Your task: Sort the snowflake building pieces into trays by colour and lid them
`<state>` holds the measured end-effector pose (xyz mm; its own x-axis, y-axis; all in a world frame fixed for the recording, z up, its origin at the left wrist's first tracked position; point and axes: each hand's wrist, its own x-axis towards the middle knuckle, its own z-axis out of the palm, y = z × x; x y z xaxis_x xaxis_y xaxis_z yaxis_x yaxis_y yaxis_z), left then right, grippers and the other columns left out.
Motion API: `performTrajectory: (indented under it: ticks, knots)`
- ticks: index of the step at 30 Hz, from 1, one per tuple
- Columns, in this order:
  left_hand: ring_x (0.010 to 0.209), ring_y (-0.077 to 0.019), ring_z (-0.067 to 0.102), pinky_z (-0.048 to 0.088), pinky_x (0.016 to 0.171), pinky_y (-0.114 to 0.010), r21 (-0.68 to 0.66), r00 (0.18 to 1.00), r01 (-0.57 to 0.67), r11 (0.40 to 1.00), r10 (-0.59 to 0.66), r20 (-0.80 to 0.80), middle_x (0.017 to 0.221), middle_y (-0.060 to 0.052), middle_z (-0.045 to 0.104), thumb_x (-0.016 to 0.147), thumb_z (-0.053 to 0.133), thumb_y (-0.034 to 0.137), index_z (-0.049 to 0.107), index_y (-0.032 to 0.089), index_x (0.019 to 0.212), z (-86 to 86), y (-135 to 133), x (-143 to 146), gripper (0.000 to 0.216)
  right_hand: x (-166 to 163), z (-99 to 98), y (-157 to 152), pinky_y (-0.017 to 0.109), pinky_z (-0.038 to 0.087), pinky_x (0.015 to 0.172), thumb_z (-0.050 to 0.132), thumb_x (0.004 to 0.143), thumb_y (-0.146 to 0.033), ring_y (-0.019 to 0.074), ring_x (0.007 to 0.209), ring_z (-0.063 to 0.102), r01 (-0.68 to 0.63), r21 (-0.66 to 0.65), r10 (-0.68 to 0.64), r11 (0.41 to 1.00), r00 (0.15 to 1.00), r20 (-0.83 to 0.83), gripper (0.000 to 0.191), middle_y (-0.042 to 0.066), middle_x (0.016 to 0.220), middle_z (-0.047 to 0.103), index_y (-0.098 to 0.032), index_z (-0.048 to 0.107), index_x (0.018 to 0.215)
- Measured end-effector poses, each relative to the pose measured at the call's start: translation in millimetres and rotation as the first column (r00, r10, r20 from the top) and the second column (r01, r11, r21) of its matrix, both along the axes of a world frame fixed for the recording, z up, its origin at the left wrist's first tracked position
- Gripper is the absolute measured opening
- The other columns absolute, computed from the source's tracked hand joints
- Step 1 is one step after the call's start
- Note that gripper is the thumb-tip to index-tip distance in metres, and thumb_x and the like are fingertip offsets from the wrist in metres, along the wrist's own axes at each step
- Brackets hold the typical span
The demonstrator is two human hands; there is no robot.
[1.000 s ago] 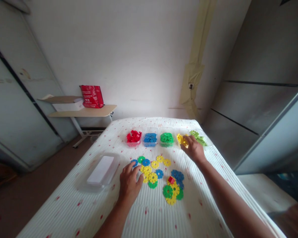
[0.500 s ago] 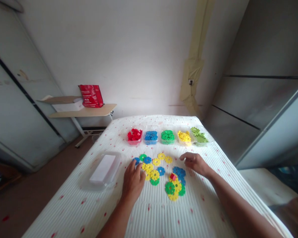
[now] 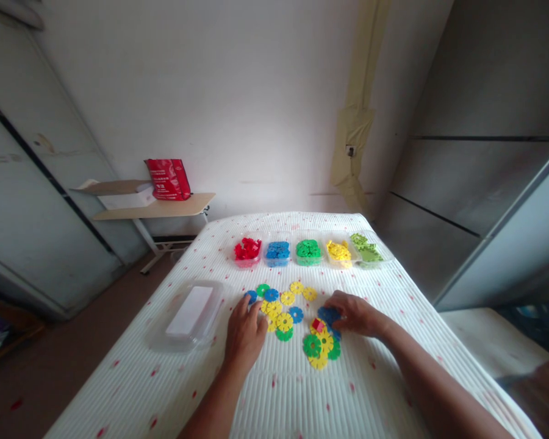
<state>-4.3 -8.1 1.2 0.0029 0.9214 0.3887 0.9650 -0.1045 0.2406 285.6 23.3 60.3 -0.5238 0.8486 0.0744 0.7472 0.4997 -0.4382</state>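
Flower-shaped plastic discs with notched rims lie on the table in two groups. My left hand (image 3: 246, 329) rests beside the left group, fingers apart, nearest its yellow discs (image 3: 274, 308) and a blue disc (image 3: 251, 297). A green disc (image 3: 284, 334) lies at that group's near end. On the right, my right hand (image 3: 354, 313) curls its thumb and fingers round a blue disc (image 3: 328, 314) on the pile; its fingertips are partly hidden. Beside them sits a small red cube (image 3: 318, 325), on yellow discs with a green disc (image 3: 312, 346) close by.
Clear tubs stand in a row at the back, with red pieces (image 3: 247, 249), blue discs (image 3: 278, 250), green discs (image 3: 308, 249), yellow pieces (image 3: 339, 250) and light-green pieces (image 3: 367, 249). A clear lidded box (image 3: 215, 314) lies on the left of the patterned tablecloth (image 3: 274, 402).
My right hand has moved left and down onto the blue discs of the right pile. My left hand has stayed in place.
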Motion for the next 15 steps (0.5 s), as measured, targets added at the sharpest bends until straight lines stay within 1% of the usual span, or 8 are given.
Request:
performTrajectory:
  ticks: [2,3,5,7,9,11,13,15]
  knots:
    - [0.121,-0.0257,0.044,0.036,0.103,-0.039,-0.003,1.000,0.001,1.000,-0.001,0.000,0.129,-0.013,0.049,0.080,0.048,0.023,0.060,0.017,0.109,-0.1,0.0,-0.3,0.032,2.6,-4.2,3.2,0.022,0.044,0.069,0.060,0.067,-0.019,0.0134,0.077,0.058,-0.049,-0.022,0.049,0.999,0.999,0.015,0.027,0.001,0.089,0.063,-0.023,0.066,0.093]
    - [0.121,-0.0259,0.045,0.036,0.103,-0.040,-0.005,1.000,0.002,1.000,-0.002,0.001,0.129,-0.013,0.049,0.080,0.048,0.023,0.060,0.017,0.109,0.0,0.0,-0.3,0.032,4.3,-6.5,5.1,0.023,0.044,0.070,0.058,0.069,-0.020,0.0138,0.077,0.057,-0.044,-0.018,0.044,0.999,0.999,0.009,0.025,0.002,0.089,0.062,-0.023,0.065,0.093]
    - [0.121,-0.0258,0.044,0.035,0.103,-0.040,-0.005,1.000,0.002,1.000,-0.002,0.002,0.129,-0.013,0.049,0.080,0.048,0.023,0.061,0.017,0.108,0.6,-0.2,-0.3,0.032,7.8,-10.9,8.8,0.024,0.044,0.069,0.056,0.073,-0.025,0.0141,0.075,0.057,0.037,0.023,-0.036,0.999,0.998,-0.048,0.022,0.003,0.088,0.061,-0.021,0.064,0.093]
    - [0.121,-0.0252,0.044,0.035,0.103,-0.039,-0.003,1.000,-0.002,1.000,0.002,0.004,0.128,-0.012,0.050,0.080,0.048,0.023,0.060,0.018,0.108,1.3,-0.3,-0.2,0.031,10.4,-13.7,11.2,0.025,0.045,0.067,0.051,0.078,-0.030,0.0142,0.072,0.057,0.139,0.056,-0.129,0.989,0.979,-0.157,0.026,0.006,0.090,0.060,-0.019,0.062,0.099]
    - [0.121,-0.0252,0.045,0.035,0.103,-0.039,-0.003,1.000,-0.006,1.000,0.006,0.008,0.129,-0.011,0.050,0.080,0.048,0.024,0.061,0.019,0.108,2.0,-0.4,-0.1,0.031,10.1,-13.9,10.9,0.026,0.046,0.066,0.048,0.081,-0.033,0.0145,0.072,0.057,0.187,0.068,-0.165,0.980,0.956,-0.242,0.031,0.008,0.094,0.060,-0.018,0.060,0.105]
    - [0.120,-0.0256,0.045,0.035,0.103,-0.039,-0.003,1.000,-0.007,1.000,0.007,0.012,0.129,-0.012,0.049,0.079,0.049,0.024,0.061,0.018,0.107,2.2,-0.4,-0.3,0.031,5.8,-11.6,7.9,0.025,0.046,0.066,0.049,0.080,-0.032,0.0140,0.072,0.057,0.136,0.049,-0.121,0.990,0.965,-0.233,0.032,0.007,0.095,0.059,-0.019,0.059,0.107]
    - [0.120,-0.0258,0.045,0.035,0.103,-0.040,0.005,1.000,-0.002,1.000,0.002,0.014,0.128,-0.012,0.050,0.079,0.049,0.024,0.061,0.018,0.107,1.5,-0.2,-0.6,0.031,-1.4,-7.6,3.7,0.024,0.045,0.068,0.053,0.076,-0.028,0.0138,0.074,0.057,0.044,0.007,-0.043,0.999,0.990,-0.138,0.029,0.005,0.095,0.058,-0.021,0.060,0.103]
    - [0.120,-0.0261,0.045,0.035,0.103,-0.040,0.017,1.000,0.007,1.000,-0.008,0.015,0.127,-0.013,0.050,0.079,0.049,0.024,0.061,0.017,0.108,-0.3,0.3,-1.2,0.032,-8.7,-2.7,0.4,0.024,0.044,0.070,0.058,0.071,-0.025,0.0146,0.078,0.058,-0.011,-0.036,0.011,0.999,1.000,-0.021,0.028,0.004,0.096,0.058,-0.022,0.062,0.098]
